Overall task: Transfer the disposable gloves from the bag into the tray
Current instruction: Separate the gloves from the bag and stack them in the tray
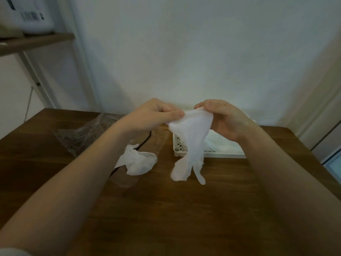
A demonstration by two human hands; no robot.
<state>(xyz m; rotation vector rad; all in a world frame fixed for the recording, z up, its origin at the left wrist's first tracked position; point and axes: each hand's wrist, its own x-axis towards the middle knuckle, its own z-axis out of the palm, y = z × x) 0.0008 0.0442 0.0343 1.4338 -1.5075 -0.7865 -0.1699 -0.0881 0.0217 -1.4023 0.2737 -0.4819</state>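
A white disposable glove (191, 141) hangs in the air above the table, its fingers pointing down. My left hand (156, 115) pinches its cuff on the left and my right hand (223, 117) pinches the cuff on the right. Behind the glove a white perforated tray (180, 152) sits on the table with white gloves (221, 143) lying in it. Another crumpled white glove (138, 161) lies at the mouth of a clear plastic bag (86, 133), which lies flat to the left under my left forearm.
The brown wooden table (175, 209) stands against a white wall. A wooden shelf (36, 41) with a white box is at upper left. A door frame runs down the right side.
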